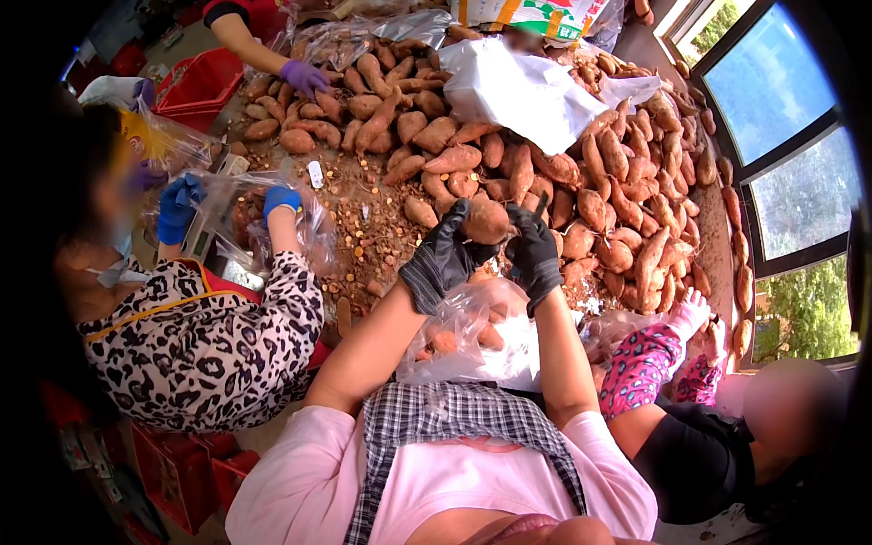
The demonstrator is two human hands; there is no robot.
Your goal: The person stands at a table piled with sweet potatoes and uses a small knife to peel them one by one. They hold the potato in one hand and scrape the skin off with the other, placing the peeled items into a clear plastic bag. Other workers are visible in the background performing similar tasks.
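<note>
My left hand (449,253), in a black glove with a grey knit cuff, grips a large round sweet potato (486,221) from the left. My right hand (533,253), gloved alike, is at the root's right end, its fingers closed around a dark, thin-handled tool (542,204), whose blade I cannot make out. Below my hands, between my forearms, a clear plastic bag (470,340) holds several sweet potatoes. A big pile of sweet potatoes (521,174) lies just beyond my hands.
Cut ends and soil (361,238) litter the table at the left. A co-worker's blue-gloved hands (180,208) handle another bag; a purple-gloved hand (304,77) touches the pile. White plastic (518,88) covers some roots. Another person's pink sleeve (640,368) is at the right, near windows (770,82). Red crates (197,85) stand left.
</note>
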